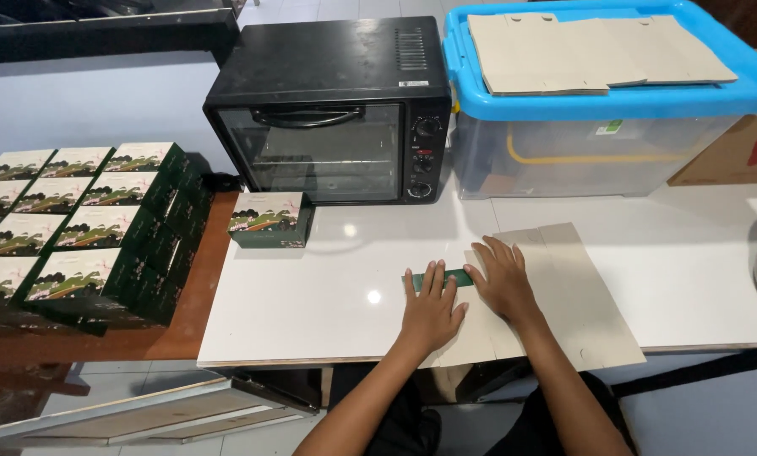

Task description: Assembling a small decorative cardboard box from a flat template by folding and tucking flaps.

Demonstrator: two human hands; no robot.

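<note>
Left hand [431, 306] and right hand [503, 279] flat, fingers spread, gripping nothing, pressing a folded green flap [449, 278] on flat brown cardboard [564, 295], white worktop [311, 295], in front of black oven [332, 110], small green box [270, 219] left of the hands

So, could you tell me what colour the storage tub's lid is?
Bright blue lid, clearest in the head view.

- A glossy white rectangular tabletop [311, 295] reflects spots of overhead light.
- A reddish-brown wooden table [194, 312] adjoins its left edge.
- Pale tiled floor [125, 110] lies beyond its far edge.
- Grey boards [142, 414] lean below its near edge.
</note>
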